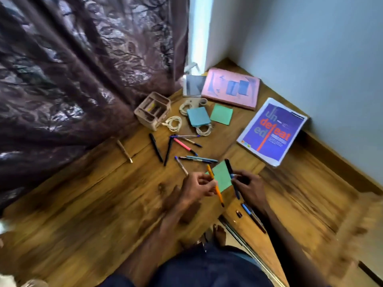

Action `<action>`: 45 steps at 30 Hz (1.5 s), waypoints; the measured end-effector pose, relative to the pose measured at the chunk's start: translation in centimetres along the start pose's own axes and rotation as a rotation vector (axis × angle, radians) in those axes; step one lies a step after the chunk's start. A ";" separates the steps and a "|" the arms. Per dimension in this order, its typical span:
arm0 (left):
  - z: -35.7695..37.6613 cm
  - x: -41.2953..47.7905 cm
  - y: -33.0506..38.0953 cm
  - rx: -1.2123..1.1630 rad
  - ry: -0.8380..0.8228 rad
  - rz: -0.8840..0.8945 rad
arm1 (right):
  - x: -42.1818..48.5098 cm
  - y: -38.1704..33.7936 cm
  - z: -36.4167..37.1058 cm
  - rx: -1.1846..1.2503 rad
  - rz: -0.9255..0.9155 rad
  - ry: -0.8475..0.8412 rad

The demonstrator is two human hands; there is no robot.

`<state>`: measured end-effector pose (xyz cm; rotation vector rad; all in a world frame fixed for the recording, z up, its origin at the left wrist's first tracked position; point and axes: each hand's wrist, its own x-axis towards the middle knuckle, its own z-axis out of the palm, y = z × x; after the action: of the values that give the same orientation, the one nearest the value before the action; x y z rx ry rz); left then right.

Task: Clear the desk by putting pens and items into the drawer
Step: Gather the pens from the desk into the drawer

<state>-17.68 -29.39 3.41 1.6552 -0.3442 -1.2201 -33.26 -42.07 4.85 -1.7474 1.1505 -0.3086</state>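
My left hand [196, 188] grips an orange pen [216, 186] that slants down to the right. My right hand [249, 188] holds a black pen [229, 166] and a blue pen [236, 190] together. Both hands hover over a green sticky pad [222, 176] on the wooden desk [93, 204]. Several loose pens [182, 145] lie scattered just beyond my hands. Below my right hand, in what looks like an open drawer [257, 241], lie a blue pen [246, 209] and a small dark item [239, 213].
A slotted organiser box [152, 110] stands by the dark curtain [72, 69]. Coiled white cables [173, 123], blue [198, 116] and green [221, 113] pads, a pink book [231, 88], a spiral notebook [193, 85] and a blue magazine [272, 131] sit farther back. A lone pen [124, 151] lies left.
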 end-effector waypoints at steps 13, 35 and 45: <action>17.5 -2.7 -6.0 0.303 -0.063 -0.333 | -3.6 21.4 -6.6 -0.359 0.322 0.075; 23.7 0.2 -7.3 0.344 0.237 -0.379 | -2.1 20.8 -9.7 -0.130 0.167 -0.173; 25.9 2.7 -9.2 0.448 0.170 -0.385 | -1.9 22.5 -12.2 -0.192 0.249 -0.086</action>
<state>-41.02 -41.32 -5.22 2.2759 -0.2050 -1.3334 -54.70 -49.25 -7.33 -1.7393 1.3534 0.0291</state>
